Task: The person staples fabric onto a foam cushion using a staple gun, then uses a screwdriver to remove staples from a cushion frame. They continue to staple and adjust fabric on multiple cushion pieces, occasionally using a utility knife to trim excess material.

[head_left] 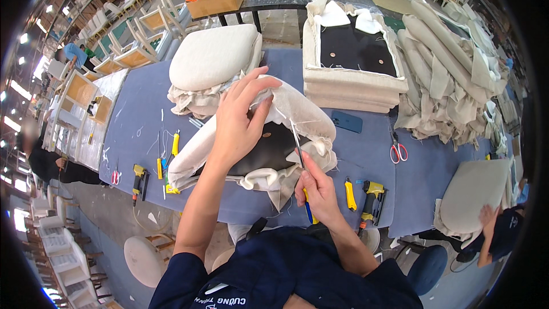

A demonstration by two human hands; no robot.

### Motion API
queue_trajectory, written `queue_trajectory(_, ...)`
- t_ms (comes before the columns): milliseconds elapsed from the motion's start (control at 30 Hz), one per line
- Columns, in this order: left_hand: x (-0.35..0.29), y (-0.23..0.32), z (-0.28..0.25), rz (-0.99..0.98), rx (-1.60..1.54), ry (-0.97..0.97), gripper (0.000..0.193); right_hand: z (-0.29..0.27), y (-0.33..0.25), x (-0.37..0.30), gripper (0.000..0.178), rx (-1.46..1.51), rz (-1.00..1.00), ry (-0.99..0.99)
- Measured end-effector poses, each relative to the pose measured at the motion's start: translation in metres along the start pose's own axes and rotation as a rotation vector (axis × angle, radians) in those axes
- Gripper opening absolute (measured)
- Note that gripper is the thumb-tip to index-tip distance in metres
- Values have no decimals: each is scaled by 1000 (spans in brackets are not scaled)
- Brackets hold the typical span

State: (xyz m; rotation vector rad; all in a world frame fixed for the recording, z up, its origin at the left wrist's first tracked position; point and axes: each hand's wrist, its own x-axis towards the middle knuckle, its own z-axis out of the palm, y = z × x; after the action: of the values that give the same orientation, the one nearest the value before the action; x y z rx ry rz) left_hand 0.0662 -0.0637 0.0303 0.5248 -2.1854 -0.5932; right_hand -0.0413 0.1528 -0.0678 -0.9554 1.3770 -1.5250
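Note:
A beige upholstered seat cushion [194, 146] lies tilted on the blue-covered table, its black underside up and loose fabric round the rim. My left hand [243, 114] is closed over its far edge, gripping the fabric; the fingertips are partly hidden. In my right hand [317, 189] is a slim metal tool [297, 140] with a blue and yellow handle. Its tip touches the cushion's rim at the right, beside loose white threads. Whether it is scissors or pliers I cannot tell.
Stacked cushions [214, 57] and a frame-like seat stack [354, 88] stand behind. Fabric covers [446, 74] are piled at right. A phone [346, 121], red-handled scissors [398, 151], yellow cutters [350, 194] and staple guns [373, 200] lie around. Co-workers [492, 226] flank the table.

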Motion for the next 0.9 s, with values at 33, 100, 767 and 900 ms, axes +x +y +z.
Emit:
queue_trajectory(33, -3, 1, -1, -11, -13, -2, 40, -1, -8, -2, 51, -19, 25, -11)
queue_trajectory(100, -13, 6, -6, -32, -37, 58, 38, -1, -25, -8, 51, -60, 55, -35)
queue_trajectory(767, -74, 37, -19, 84, -83, 12, 48, -59, -101, -54, 66, -554, 118, -304)
queue_trajectory(900, -74, 38, -14, 93, -163, 46, 48, -61, -129, -62, 70, -680, 70, -300)
